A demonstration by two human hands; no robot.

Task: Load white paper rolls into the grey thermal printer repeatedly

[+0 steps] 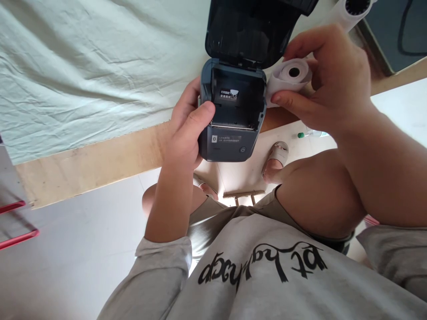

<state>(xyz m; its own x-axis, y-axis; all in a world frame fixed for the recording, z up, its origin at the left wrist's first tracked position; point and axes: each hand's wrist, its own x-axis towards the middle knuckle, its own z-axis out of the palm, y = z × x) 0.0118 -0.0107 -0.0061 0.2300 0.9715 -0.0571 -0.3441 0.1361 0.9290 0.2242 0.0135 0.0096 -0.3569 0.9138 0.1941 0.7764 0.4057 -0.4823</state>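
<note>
My left hand [188, 120] grips a dark blue portable label printer [222, 149] by its left side, thumb over the edge. The printer's black lid [247, 33] is swung up, and a small printed sticker shows inside the bare paper bay. Just right of the bay, my right hand [330, 80] pinches a white paper roll [288, 78] with a dark core between thumb and fingers. The roll is close against the printer's right side; whether they touch I cannot tell.
A pale green cloth [100, 66] covers the wooden-edged table [93, 162]. Another white roll [350, 15] lies at the upper right, near a dark panel [400, 35] with a cable. A bottle with a green cap [301, 135] is on the floor, and red bars [20, 238] show at far left.
</note>
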